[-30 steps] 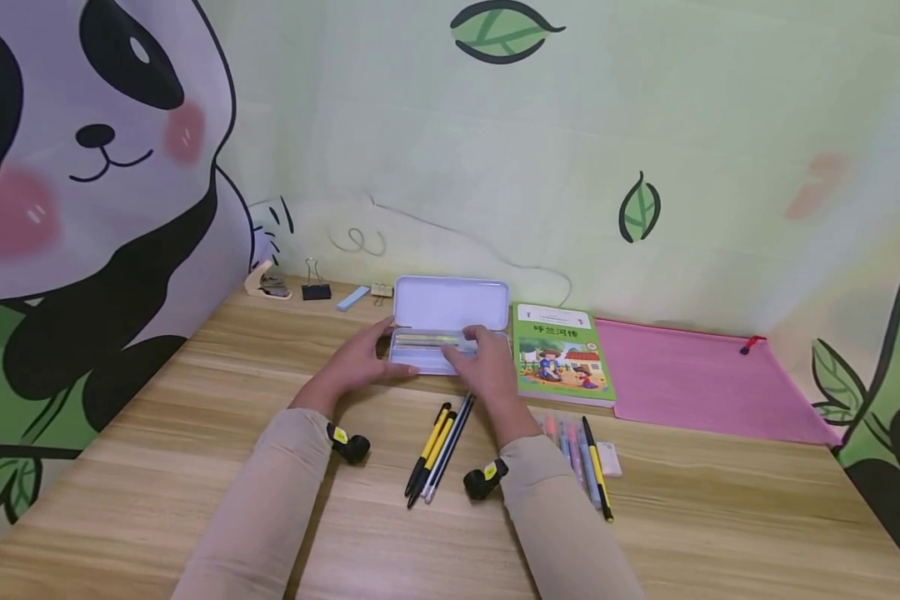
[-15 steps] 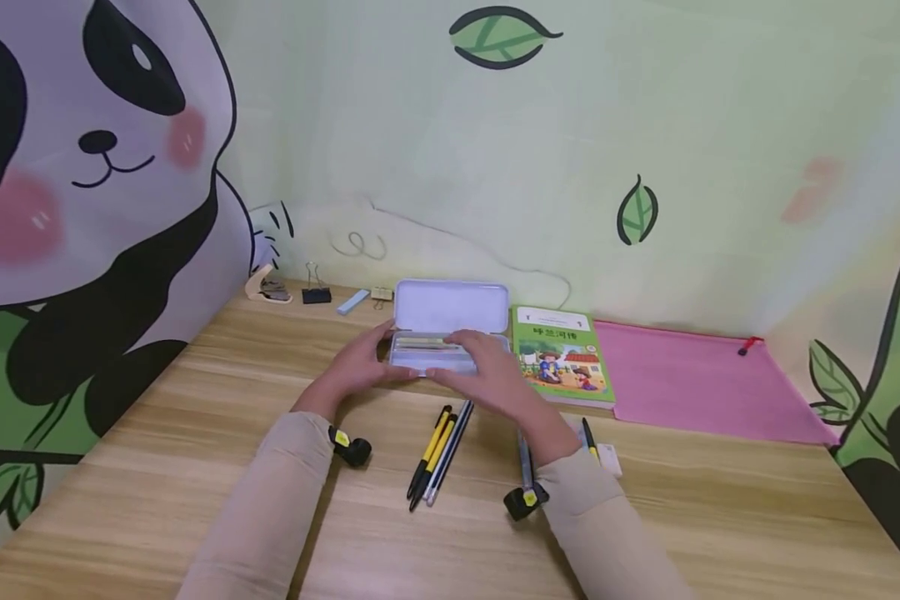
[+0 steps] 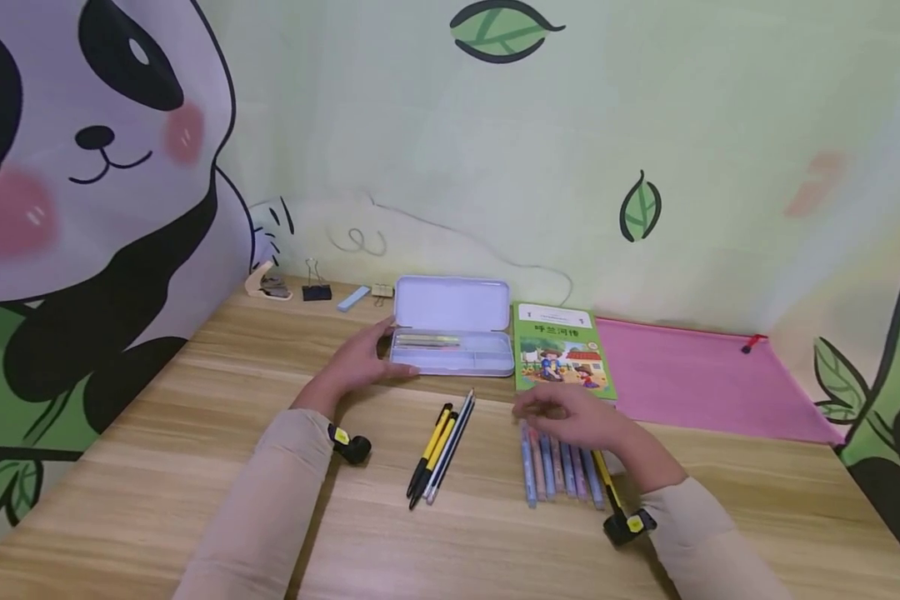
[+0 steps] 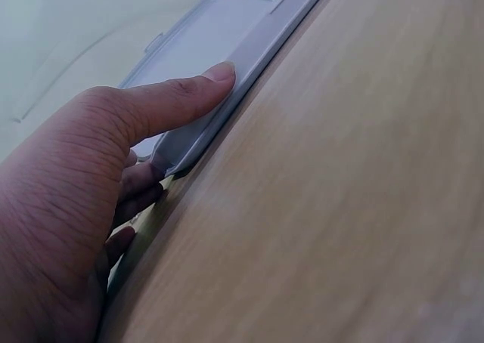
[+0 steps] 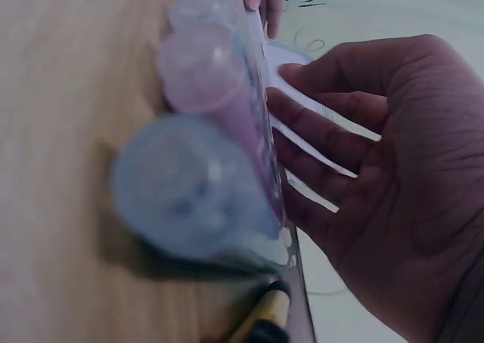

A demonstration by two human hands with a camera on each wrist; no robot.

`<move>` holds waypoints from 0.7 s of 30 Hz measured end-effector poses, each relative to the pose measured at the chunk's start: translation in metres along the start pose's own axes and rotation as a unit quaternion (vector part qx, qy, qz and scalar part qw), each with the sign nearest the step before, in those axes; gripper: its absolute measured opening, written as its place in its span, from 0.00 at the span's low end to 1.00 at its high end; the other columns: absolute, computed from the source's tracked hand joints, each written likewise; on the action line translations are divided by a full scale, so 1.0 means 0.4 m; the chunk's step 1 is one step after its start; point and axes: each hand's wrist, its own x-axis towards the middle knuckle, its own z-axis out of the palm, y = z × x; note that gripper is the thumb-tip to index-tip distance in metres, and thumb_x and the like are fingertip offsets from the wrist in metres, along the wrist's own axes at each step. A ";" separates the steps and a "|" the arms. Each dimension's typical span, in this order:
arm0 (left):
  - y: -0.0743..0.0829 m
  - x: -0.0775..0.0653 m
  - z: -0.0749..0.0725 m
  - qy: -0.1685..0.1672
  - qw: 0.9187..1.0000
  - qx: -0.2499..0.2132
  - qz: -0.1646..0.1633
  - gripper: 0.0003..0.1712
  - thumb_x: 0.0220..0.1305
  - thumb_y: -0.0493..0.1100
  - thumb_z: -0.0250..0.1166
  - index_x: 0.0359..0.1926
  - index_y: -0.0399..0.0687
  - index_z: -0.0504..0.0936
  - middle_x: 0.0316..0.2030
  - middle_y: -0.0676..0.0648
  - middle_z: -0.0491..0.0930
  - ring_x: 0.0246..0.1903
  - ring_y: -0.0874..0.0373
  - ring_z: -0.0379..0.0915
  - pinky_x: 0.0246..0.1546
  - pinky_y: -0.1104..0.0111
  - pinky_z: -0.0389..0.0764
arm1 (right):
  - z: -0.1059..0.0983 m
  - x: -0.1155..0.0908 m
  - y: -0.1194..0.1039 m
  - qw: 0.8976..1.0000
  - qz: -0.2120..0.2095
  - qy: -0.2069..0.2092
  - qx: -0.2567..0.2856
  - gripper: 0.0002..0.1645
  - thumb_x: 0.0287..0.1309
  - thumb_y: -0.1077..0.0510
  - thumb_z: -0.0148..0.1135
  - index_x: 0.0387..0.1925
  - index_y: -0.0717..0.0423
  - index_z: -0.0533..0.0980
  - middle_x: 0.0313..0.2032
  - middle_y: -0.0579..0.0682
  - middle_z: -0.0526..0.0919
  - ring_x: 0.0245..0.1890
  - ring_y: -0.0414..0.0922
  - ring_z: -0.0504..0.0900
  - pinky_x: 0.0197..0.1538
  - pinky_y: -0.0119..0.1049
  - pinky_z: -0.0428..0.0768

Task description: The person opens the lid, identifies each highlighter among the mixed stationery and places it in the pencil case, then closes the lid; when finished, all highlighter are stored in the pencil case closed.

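An open pale-lilac pencil case [image 3: 452, 305] stands at the back of the table, with a few slim pens in its tray. My left hand [image 3: 354, 363] holds its left end; in the left wrist view the thumb [image 4: 181, 105] lies along the front wall and the fingers bend round the corner. My right hand [image 3: 579, 413] hovers over the far ends of a row of pastel pens [image 3: 558, 475], fingers loosely bent around nothing. Seen from the right wrist, the nearest pen [image 5: 189, 192] is blurred. A yellow-and-black pen [image 3: 607, 479] is partly hidden by the right wrist.
Yellow-and-black pens [image 3: 431, 454] and dark striped pencils [image 3: 452, 446] lie between the arms. Right of the case is a green book [image 3: 558, 333], then a pink pouch [image 3: 705, 383]. A stapler [image 3: 270, 283], binder clip [image 3: 317, 292] and blue strip [image 3: 353, 298] sit along the wall.
My right hand has left the pencil case and moved right and toward me, over the pastel pens. The left hand stays on the case.
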 end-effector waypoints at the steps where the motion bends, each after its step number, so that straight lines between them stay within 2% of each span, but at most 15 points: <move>1: 0.001 -0.001 0.001 -0.001 1.000 -0.001 0.000 0.71 0.42 0.69 0.78 0.80 0.53 0.50 0.75 0.42 0.58 0.74 0.41 0.51 0.73 0.45 0.53 | 0.001 -0.004 0.006 1.000 0.006 -0.007 0.006 0.15 0.66 0.61 0.61 0.52 0.50 0.81 0.53 0.44 0.84 0.56 0.46 0.80 0.60 0.49 0.79; 4: 0.002 -0.003 0.002 0.000 1.000 0.000 -0.001 0.71 0.42 0.69 0.78 0.80 0.53 0.50 0.76 0.42 0.58 0.74 0.41 0.51 0.73 0.45 0.52 | 0.012 -0.007 0.020 1.000 0.000 -0.017 0.014 0.14 0.65 0.61 0.61 0.51 0.47 0.82 0.55 0.44 0.82 0.60 0.48 0.76 0.63 0.51 0.75; 7: 0.002 -0.002 0.003 0.002 1.000 0.000 -0.002 0.70 0.43 0.68 0.78 0.80 0.54 0.50 0.75 0.43 0.58 0.74 0.42 0.51 0.73 0.46 0.52 | 0.029 -0.002 0.032 1.000 -0.019 -0.013 0.007 0.14 0.64 0.62 0.61 0.49 0.46 0.83 0.55 0.45 0.81 0.59 0.48 0.75 0.60 0.49 0.75; 11: 0.002 0.001 0.003 0.000 1.000 0.001 0.000 0.70 0.44 0.68 0.78 0.80 0.54 0.50 0.76 0.43 0.58 0.74 0.43 0.51 0.74 0.46 0.52 | 0.043 0.005 0.040 0.999 -0.036 0.001 0.000 0.13 0.63 0.63 0.60 0.46 0.47 0.83 0.51 0.43 0.82 0.49 0.44 0.77 0.50 0.41 0.78; 15: 0.000 0.003 0.004 0.001 1.000 0.000 0.001 0.70 0.43 0.68 0.78 0.80 0.55 0.50 0.76 0.44 0.58 0.74 0.43 0.51 0.73 0.46 0.53 | 0.044 0.009 0.041 1.000 -0.029 0.006 0.010 0.13 0.63 0.63 0.61 0.45 0.46 0.83 0.48 0.41 0.82 0.45 0.42 0.77 0.47 0.38 0.77; 21: -0.001 0.002 0.004 0.001 1.000 0.001 0.008 0.70 0.43 0.68 0.79 0.80 0.53 0.51 0.75 0.43 0.59 0.74 0.42 0.52 0.73 0.45 0.54 | 0.044 0.008 0.041 1.000 -0.016 -0.005 0.023 0.12 0.62 0.61 0.64 0.45 0.44 0.83 0.47 0.41 0.81 0.43 0.44 0.76 0.45 0.40 0.76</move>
